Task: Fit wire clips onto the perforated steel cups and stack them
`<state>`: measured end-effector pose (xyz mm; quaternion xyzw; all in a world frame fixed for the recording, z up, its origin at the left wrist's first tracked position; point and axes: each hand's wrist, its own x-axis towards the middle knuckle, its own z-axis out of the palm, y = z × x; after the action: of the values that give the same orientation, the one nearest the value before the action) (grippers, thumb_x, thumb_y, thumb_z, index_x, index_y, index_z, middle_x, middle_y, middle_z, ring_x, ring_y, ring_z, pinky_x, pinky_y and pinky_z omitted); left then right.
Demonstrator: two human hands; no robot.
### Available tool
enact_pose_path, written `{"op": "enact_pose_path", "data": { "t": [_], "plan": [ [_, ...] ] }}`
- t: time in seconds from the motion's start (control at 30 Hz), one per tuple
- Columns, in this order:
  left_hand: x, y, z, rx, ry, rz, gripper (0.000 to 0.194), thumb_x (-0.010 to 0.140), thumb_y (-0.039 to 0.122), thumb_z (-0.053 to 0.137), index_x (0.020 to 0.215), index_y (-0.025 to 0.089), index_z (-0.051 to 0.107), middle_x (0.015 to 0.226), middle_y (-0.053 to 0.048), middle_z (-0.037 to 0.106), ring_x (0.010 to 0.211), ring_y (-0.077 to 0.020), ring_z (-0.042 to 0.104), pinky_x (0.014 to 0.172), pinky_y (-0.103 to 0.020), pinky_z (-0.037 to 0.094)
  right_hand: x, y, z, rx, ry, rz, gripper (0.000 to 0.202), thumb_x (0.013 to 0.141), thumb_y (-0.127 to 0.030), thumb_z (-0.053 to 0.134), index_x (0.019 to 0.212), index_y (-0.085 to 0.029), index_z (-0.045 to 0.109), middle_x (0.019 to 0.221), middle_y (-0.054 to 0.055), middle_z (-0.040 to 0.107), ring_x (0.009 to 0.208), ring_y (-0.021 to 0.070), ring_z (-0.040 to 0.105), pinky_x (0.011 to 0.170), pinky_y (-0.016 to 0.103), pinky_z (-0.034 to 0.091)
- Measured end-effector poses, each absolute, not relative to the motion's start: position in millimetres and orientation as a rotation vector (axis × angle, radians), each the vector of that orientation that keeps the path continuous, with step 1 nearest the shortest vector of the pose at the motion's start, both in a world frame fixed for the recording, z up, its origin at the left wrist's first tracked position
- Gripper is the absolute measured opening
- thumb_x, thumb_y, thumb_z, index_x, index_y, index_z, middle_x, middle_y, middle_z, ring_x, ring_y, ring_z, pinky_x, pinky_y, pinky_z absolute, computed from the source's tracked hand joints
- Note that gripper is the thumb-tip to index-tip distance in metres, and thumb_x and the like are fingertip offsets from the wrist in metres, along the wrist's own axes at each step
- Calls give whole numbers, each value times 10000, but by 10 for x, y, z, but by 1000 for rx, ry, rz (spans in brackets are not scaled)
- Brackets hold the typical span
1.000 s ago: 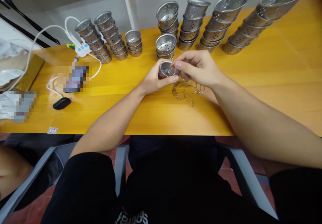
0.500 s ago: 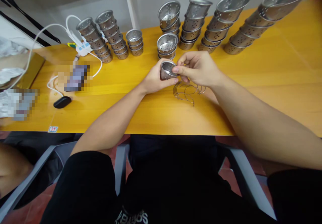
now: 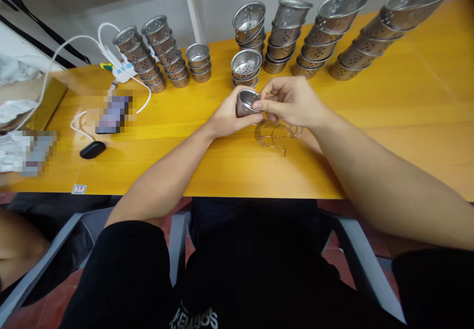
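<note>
The left hand [image 3: 230,116] is closed around a small perforated metal cup [image 3: 242,104], gripping its side with the thumb across the near face; the cup's open mouth faces up, and it is held over the yellow table [image 3: 218,171]. The right hand [image 3: 294,99] is narrow, thumb and fingertips drawn together at the cup's right rim; whether they pinch the wall itself or something thin there, I cannot tell. Just below the right hand, curved metal wires [image 3: 273,145] lie in a loose cluster. Behind the cup stands a short stack of similar cups [image 3: 246,67], with four taller stacks [image 3: 281,50] behind it and to its right. Farther left are three more stacks [image 3: 200,67], then a white power strip [image 3: 125,74], a phone [image 3: 114,114] and a black oval object [image 3: 92,150].
</note>
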<state>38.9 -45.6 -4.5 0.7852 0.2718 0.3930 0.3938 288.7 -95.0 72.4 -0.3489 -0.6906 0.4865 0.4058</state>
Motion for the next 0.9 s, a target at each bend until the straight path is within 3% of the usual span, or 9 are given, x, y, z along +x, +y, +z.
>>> {"op": "enact_pose_path", "data": {
  "t": [0.2, 0.33, 0.5, 0.63, 0.77, 0.9],
  "plan": [
    [378, -467, -18, 2033, 695, 1022, 1079, 886, 1053, 1009, 1537, 256, 686, 1464, -123, 857, 1408, -374, 873, 1335, -605, 703, 2876, -978, 753, -867, -1717, 1209, 724, 741, -986, 1207, 902, -414, 793, 632, -37, 632, 562, 243, 523, 508, 475, 442],
    [371, -445, -71, 2053, 648, 1024, 1087, 915, 1049, 986, 1578, 250, 664, 1490, -130, 830, 1421, -374, 860, 1348, -614, 687, 2865, -1003, 762, -879, -1729, 1188, 751, 722, -999, 1205, 899, -393, 799, 675, -27, 677, 565, 241, 541, 480, 464, 448],
    [399, -421, -159, 2055, 660, 1076, 1150, 939, 1080, 934, 1670, 261, 591, 1576, -138, 778, 1475, -379, 845, 1364, -647, 681, 2862, -1026, 729, -849, -1692, 1054, 704, 765, -941, 1214, 1071, -417, 856, 956, 35, 843, 771, 299, 652, 636, 517, 574],
    [398, -370, -182, 2032, 680, 1149, 1233, 888, 1098, 964, 1696, 249, 579, 1653, -180, 758, 1572, -405, 815, 1413, -661, 668, 2897, -1023, 722, -880, -1710, 805, 612, 997, -949, 1032, 1163, -386, 858, 1203, 93, 879, 807, 280, 628, 723, 531, 560],
    [377, -291, -220, 2053, 757, 1163, 1235, 895, 1070, 980, 1734, 253, 588, 1707, -193, 734, 1666, -438, 769, 1477, -714, 618, 2947, -1026, 758, -935, -1808, 692, 332, 1057, -722, 1017, 1130, -431, 876, 1230, 136, 881, 1210, 468, 753, 932, 643, 677],
    [382, -258, -262, 2047, 740, 1196, 1247, 907, 1097, 934, 1750, 261, 553, 1713, -194, 717, 1672, -437, 763, 1483, -733, 602, 2971, -1017, 758, -903, -1852, 693, 219, 1055, -602, 1021, 1105, -430, 894, 1363, 153, 884, 1342, 513, 728, 1027, 693, 684]
  ]
}}
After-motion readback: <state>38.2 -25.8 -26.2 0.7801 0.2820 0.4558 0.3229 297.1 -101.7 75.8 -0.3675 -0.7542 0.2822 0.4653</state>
